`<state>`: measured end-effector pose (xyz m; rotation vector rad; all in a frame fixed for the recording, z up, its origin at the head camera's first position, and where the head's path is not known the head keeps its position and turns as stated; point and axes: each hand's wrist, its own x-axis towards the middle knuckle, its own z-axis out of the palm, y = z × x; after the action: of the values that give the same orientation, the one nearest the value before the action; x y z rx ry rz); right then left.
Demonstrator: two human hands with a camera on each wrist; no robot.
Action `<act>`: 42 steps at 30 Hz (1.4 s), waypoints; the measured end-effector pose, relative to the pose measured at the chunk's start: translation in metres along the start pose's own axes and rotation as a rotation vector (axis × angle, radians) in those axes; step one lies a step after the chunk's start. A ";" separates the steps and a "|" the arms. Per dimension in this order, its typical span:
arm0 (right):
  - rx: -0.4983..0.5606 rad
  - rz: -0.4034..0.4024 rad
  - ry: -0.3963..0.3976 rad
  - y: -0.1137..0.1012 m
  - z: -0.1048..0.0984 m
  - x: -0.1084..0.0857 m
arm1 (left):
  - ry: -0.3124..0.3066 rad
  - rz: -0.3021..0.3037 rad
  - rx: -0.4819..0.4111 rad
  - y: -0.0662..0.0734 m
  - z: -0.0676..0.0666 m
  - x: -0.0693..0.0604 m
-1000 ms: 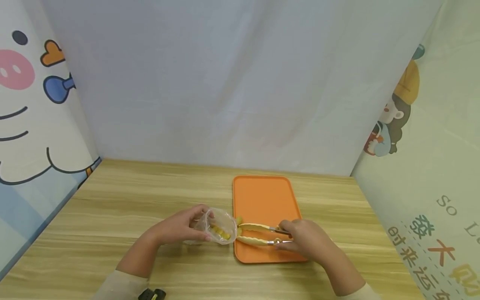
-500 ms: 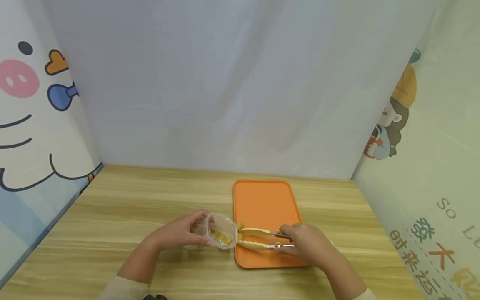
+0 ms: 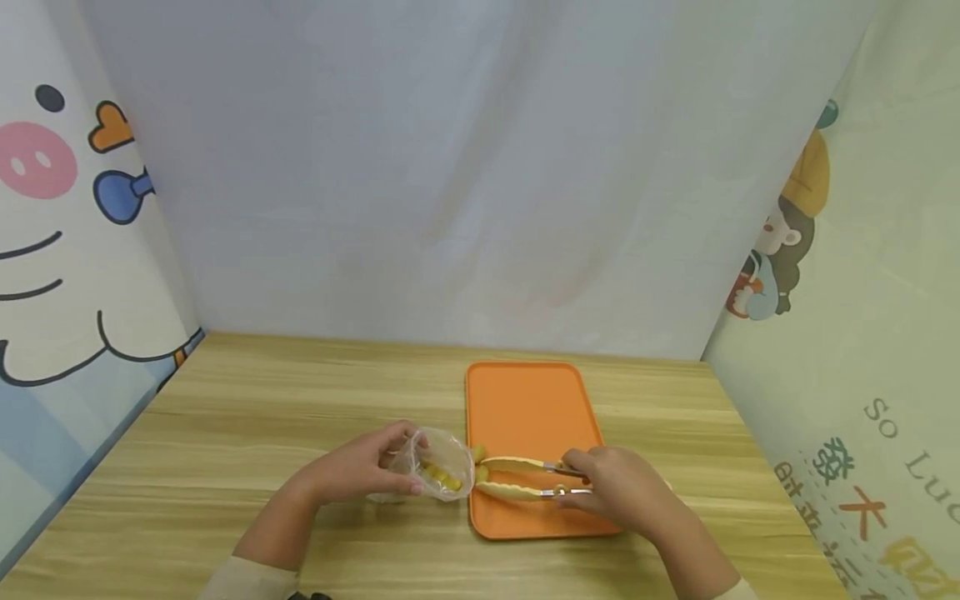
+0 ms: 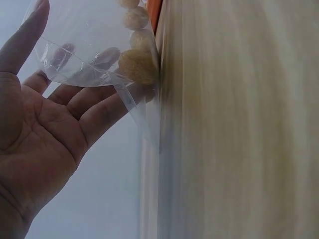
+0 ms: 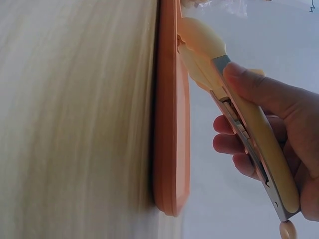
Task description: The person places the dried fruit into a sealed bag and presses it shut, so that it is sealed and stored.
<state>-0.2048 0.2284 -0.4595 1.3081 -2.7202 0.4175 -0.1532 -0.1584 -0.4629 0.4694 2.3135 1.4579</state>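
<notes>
Right hand (image 3: 626, 492) slightly rightward, around tongs (image 3: 517, 464)

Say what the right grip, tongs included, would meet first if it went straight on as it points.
Likely the yellow balls at the tips of the tongs, with the open bag just beyond; whether they already touch is unclear.

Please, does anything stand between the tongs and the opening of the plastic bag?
Yes: in the head view, yellow pieces show between the tongs and the plastic bag, at the left edge of the orange tray.
</notes>
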 end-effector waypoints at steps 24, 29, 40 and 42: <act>0.043 -0.020 0.095 0.003 -0.026 -0.011 | -0.012 -0.004 0.006 -0.006 0.000 0.000; 0.034 -0.022 0.112 0.001 -0.033 -0.010 | -0.012 -0.010 0.000 -0.004 0.001 0.000; -0.009 -0.073 0.170 -0.007 -0.046 -0.009 | -0.009 -0.011 0.022 -0.005 0.001 0.001; -0.022 -0.076 0.180 -0.009 -0.046 -0.008 | -0.009 -0.012 0.019 -0.005 0.002 0.002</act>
<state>-0.1944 0.2427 -0.4150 1.2956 -2.5128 0.4723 -0.1540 -0.1580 -0.4683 0.4650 2.3212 1.4270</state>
